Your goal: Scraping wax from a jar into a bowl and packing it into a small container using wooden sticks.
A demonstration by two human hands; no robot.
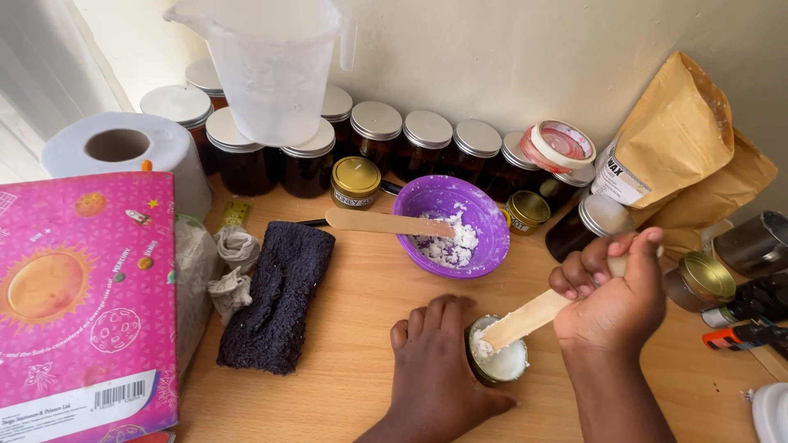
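**Stick slanting down-left into the held tin**

Low and centre-right of the frame: small round tin [498, 363] on the wooden desk [353, 328], part-filled with white paste; cupped from its left by the left hand [435, 373], fingers curled against the tin's side, grip closed round it, thumb low along the near rim.

Just right of it and a little higher: right hand [614, 297], grip fisted tight on the upper end of a flat wooden stick [525, 318]; long axis of the stick running from upper right to lower left, lower tip buried in the paste at the tin's left half; fist up and to the right of the tin, clear of its rim.

Nearer to the tin: the left hand, touching; the right joined to it only through the stick.

Above, mid-frame: purple bowl [484, 215] with white crumbly lumps, a second flat stick [386, 222] lying across its left rim, roughly level, handle pointing left; well apart from both hands.

Left of the tin: dark knitted cloth [277, 295]; along the wall, a row of dark lidded jars [427, 146]; upper centre, a clear plastic jug [271, 66].
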